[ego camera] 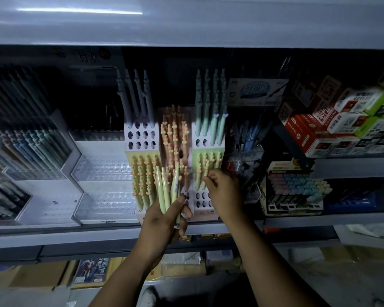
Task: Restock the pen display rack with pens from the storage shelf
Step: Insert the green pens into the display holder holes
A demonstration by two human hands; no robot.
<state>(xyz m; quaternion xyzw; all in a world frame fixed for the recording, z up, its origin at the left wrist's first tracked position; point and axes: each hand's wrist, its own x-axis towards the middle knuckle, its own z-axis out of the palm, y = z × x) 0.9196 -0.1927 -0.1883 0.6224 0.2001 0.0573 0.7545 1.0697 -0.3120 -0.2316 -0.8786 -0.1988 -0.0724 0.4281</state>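
Head view: left hand (162, 220) clamps a bundle of probably light, stiff, kinda slippery pens (164, 187) low on the barrels, right hand (223, 192) pinches a single pen (206, 168) in the rack (142, 138).

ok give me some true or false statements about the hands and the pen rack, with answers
1. The left hand grips a bunch of pale green pens. True.
2. The right hand is empty. False: its fingers pinch a green pen standing in the display rack.
3. The rack's middle column holds peach pens. True.
4. Every hole in front of the grey-blue pens is filled. False: those holes are empty.
5. The red and white boxes sit left of the rack. False: they are to its right.
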